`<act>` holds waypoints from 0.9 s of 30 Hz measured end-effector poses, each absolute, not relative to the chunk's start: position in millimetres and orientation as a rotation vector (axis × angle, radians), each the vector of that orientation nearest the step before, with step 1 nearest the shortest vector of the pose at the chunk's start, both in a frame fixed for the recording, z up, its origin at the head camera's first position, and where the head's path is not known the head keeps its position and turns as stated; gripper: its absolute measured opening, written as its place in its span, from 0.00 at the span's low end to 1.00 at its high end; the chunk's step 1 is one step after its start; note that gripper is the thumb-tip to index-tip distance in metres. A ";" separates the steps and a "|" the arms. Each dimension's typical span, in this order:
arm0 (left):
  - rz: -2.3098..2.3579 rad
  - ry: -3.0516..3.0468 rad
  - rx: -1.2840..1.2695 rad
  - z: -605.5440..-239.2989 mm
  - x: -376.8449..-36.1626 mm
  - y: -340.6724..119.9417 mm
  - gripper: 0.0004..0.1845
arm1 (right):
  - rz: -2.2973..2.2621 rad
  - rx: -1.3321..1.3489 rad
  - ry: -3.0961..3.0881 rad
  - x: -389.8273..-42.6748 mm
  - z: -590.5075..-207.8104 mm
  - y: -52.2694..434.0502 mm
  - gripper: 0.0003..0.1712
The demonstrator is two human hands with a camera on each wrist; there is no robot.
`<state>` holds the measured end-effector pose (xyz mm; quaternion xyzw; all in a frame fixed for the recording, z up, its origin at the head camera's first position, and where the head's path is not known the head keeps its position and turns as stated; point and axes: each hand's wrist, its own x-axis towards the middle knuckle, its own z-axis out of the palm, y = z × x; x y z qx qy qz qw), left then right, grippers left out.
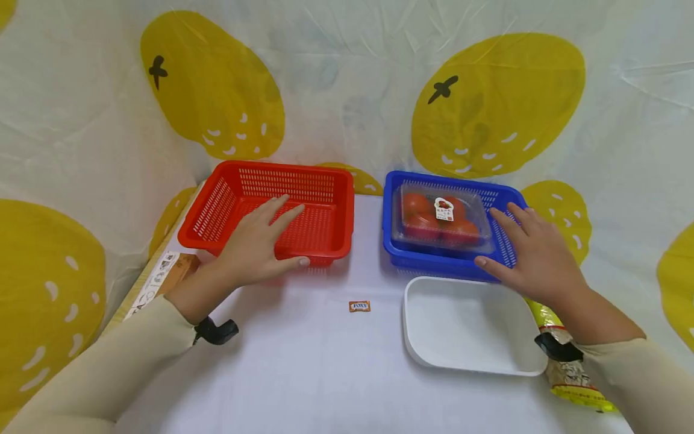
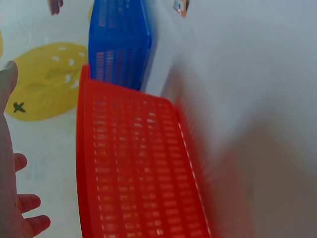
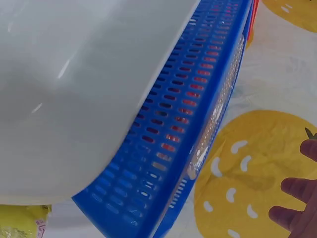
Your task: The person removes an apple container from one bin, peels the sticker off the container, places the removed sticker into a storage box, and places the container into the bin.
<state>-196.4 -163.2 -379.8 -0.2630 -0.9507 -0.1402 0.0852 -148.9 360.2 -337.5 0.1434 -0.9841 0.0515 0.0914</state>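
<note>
My left hand (image 1: 259,241) lies flat over the front part of an empty red basket (image 1: 320,181), fingers straight and thumb by its front rim. My right hand (image 1: 528,253) is spread over the right front corner of a blue basket (image 1: 396,253), fingers straight. Inside the blue basket sits a clear plastic box of tomatoes (image 1: 440,222) with a small label. The left wrist view has the red basket (image 2: 138,173) close up, with the blue basket (image 2: 119,44) beyond it. Blue mesh wall (image 3: 198,114) fills the right wrist view. Neither hand holds anything.
An empty white tray (image 1: 472,328) stands just in front of the blue basket. A small orange sweet packet (image 1: 359,306) lies on the white table. A yellow snack bag (image 1: 569,361) lies under my right wrist. A cardboard box (image 1: 162,274) sits at the left edge.
</note>
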 end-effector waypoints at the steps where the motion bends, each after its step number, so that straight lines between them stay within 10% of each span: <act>1: -0.423 -2.836 -0.786 -379.5 -197.5 -159.9 0.56 | 0.157 0.422 -2.927 -150.0 -336.5 360.8 0.59; 27: -0.741 -2.802 -0.866 -388.0 -217.7 -57.5 0.57 | 0.351 0.353 -3.028 -181.3 -338.0 371.7 0.58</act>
